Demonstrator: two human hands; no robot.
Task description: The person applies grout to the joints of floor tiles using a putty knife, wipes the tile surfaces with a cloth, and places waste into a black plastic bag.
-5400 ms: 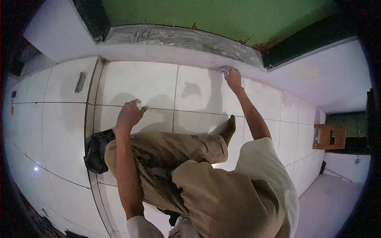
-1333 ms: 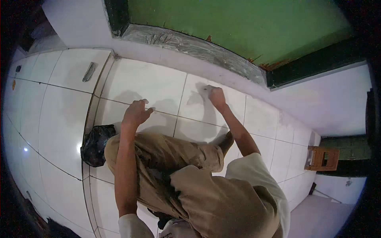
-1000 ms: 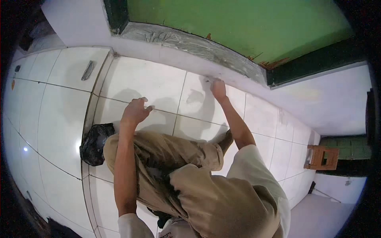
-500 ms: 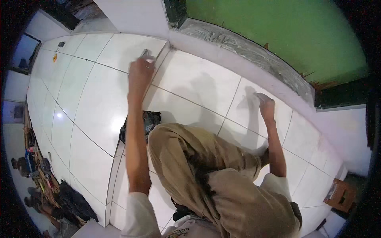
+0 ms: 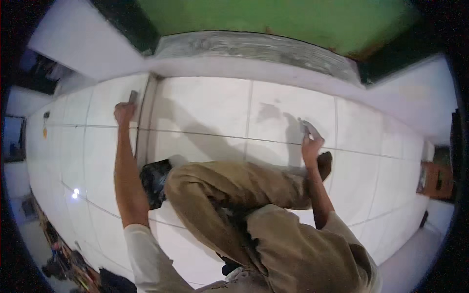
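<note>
My left hand (image 5: pixel 124 113) is stretched forward over the raised tiled step, near its edge. Its fingers are closed around a small grey block-like piece (image 5: pixel 133 96) that sticks up past them. Over the lower tiled floor (image 5: pixel 205 105), my right hand (image 5: pixel 312 144) pinches a thin, pale grey flat piece (image 5: pixel 309 128); its exact kind is too blurred to make out. A grey wet-looking smear (image 5: pixel 268 111) lies on the tile just beyond that hand. My bent leg in brown trousers (image 5: pixel 234 185) is between my arms.
A dark plastic bag-like bundle (image 5: pixel 155 181) sits against the step beside my knee. Ahead runs a grey plastered sill (image 5: pixel 254 46) beneath a green panel (image 5: pixel 273 17). An orange-brown box (image 5: pixel 435 178) stands at the far right, and cluttered wood pieces (image 5: pixel 68 259) lie at lower left.
My view has turned, so the sill now runs more level across the top. The right hand has drawn nearer to my foot, its held piece showing more plainly. Both hands keep their grip.
</note>
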